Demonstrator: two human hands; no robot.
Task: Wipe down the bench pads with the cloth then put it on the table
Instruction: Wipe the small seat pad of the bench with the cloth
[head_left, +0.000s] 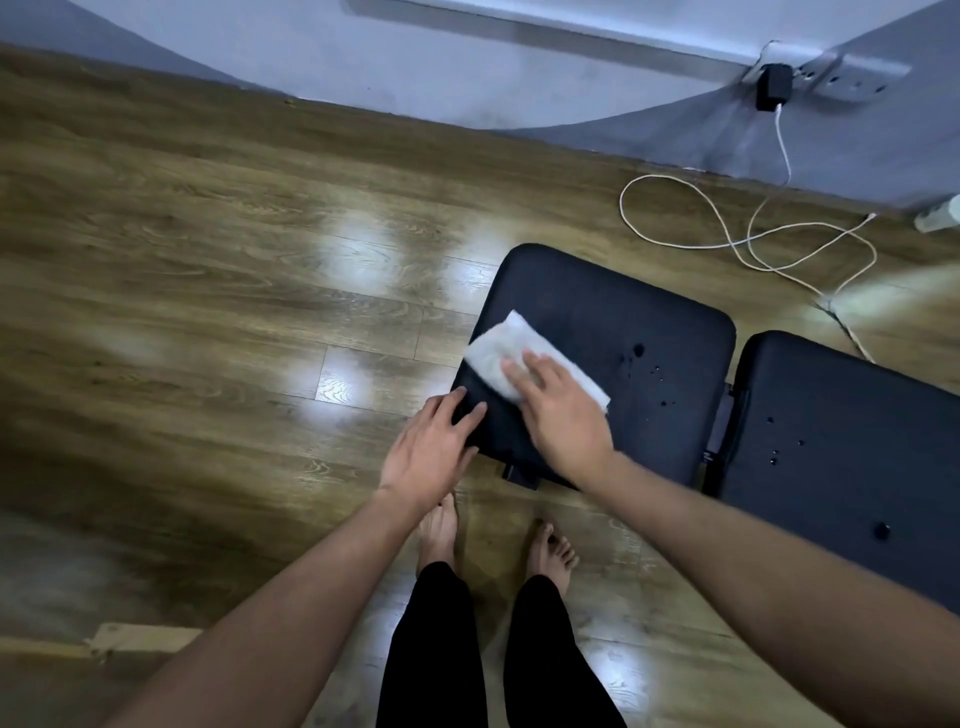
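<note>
A black bench stands on the wooden floor with two pads: a smaller seat pad (623, 332) on the left and a longer pad (841, 436) on the right, both dotted with wet drops. A white folded cloth (504, 348) lies on the seat pad's near-left part. My right hand (561, 410) presses flat on the cloth with fingers spread. My left hand (431, 452) rests on the seat pad's near-left corner, fingers curled over its edge. No table is in view.
A white cable (748, 244) loops over the floor behind the bench, running up to a black charger (774, 85) plugged in at the wall. A pale bottle (937, 215) lies at the far right. My bare feet (439, 525) stand just in front of the seat pad.
</note>
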